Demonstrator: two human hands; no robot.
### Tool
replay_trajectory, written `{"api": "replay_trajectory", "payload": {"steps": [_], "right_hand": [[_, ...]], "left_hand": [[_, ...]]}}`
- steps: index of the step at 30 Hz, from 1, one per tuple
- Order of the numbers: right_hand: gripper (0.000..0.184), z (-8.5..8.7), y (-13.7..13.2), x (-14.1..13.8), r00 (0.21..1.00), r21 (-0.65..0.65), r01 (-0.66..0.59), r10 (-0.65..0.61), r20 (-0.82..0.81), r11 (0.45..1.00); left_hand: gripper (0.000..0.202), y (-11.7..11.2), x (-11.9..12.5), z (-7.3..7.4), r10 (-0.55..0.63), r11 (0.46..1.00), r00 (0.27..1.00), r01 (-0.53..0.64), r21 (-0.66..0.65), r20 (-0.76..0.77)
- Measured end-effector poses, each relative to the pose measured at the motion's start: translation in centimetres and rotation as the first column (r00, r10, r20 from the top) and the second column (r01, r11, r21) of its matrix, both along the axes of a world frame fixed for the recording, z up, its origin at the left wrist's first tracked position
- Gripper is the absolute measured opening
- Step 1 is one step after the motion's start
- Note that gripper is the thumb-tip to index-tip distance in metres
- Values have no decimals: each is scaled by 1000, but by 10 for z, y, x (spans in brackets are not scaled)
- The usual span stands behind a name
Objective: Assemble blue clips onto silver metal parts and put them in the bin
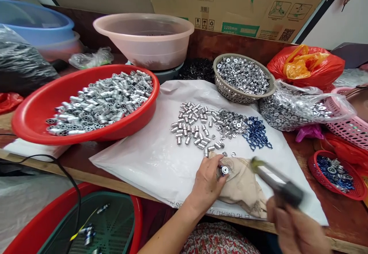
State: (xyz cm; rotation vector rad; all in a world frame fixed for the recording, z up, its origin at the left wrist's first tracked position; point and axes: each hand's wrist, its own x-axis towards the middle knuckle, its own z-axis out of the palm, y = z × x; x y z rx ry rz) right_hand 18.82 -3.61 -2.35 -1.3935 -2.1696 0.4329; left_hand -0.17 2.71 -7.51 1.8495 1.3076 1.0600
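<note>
My left hand (209, 177) pinches a small silver metal cylinder (224, 170) with a round holed end facing up, above a folded beige cloth (241, 185). To the right, my right hand (296, 227) is closed round a mallet (273, 179), blurred by motion; it has a yellowish end and a black end, raised beside the cloth. Beyond the left hand lie many loose silver cylinders (191, 123), a heap of small metal discs (231, 123) and a pile of blue rings (257, 133), all on a white plastic sheet (143, 162).
A red basin (115, 133) of silver cylinders stands left. A grey basket (244, 96) of metal pieces and a clear bag (287, 112) stand back right. A small red basket (319, 181) sits at the right edge. Below the table, a green-lined red tub (136, 219) holds finished-looking pieces.
</note>
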Motion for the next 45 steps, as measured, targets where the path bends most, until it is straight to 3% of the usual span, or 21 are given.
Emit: {"api": "replay_trajectory", "payload": {"steps": [3,6,9,12,14,17,19,22,25,27,29,31,33,35,38,40,42,43,45], "right_hand": [[59,-9,2,-2,998,-38,-19,21,55,999],[48,-23,-2,20,978,-36,158,-151,143,987],[39,-41,-15,68,866,90,394,-402,296,915],[38,-50,-20,106,745,184,457,-488,455,870],[37,-47,-9,110,719,220,462,-508,474,859],[30,-35,33,89,793,221,405,-461,398,887],[28,-31,69,71,820,167,360,-396,414,918],[26,-33,110,55,799,103,359,-362,480,928],[27,-40,127,52,800,83,368,-361,479,926],[28,-43,128,52,793,55,399,-375,480,915],[26,-44,127,50,781,12,443,-393,486,896],[24,-44,126,47,780,-27,472,-403,479,881],[23,-42,126,44,793,-40,474,-406,453,880],[22,-41,127,43,807,-37,468,-411,423,883],[21,-35,124,42,834,-21,452,-414,366,892],[19,-30,116,35,866,-9,422,-400,302,907],[17,-26,103,17,937,-41,336,-329,119,941],[17,-25,95,5,961,-79,273,-275,-21,959],[14,-26,80,-21,928,-176,124,-177,-328,977]], "left_hand": [[45,0,-1,2,-8,1000,1000,8,-15,4],[45,-1,-3,3,-30,999,1000,30,-15,9],[45,-2,-5,1,-25,1000,1000,25,0,-2],[45,0,-2,0,-11,1000,1000,11,10,-3],[44,2,1,2,-7,1000,1000,7,20,3],[41,0,-4,9,-8,998,1000,9,56,-23],[35,-11,-25,11,26,995,996,-18,103,-81],[30,-44,-90,7,202,971,944,-157,181,-262],[24,-81,-158,1,425,905,741,-344,251,-520],[20,-93,-177,2,474,880,648,-378,289,-597],[16,-85,-166,6,423,906,674,-323,274,-606],[9,-59,-131,9,361,930,756,-250,269,-546],[15,-26,-88,11,266,963,814,-201,179,-516],[17,3,-54,12,135,990,824,-132,45,-550],[17,24,-33,12,34,988,834,-110,-106,-550],[18,24,-34,13,44,982,917,-112,-151,-398],[19,17,-36,17,67,963,993,-89,-253,-96],[20,12,-36,19,82,939,993,-49,-340,82],[26,3,-32,26,141,856,912,83,-510,385]]}}
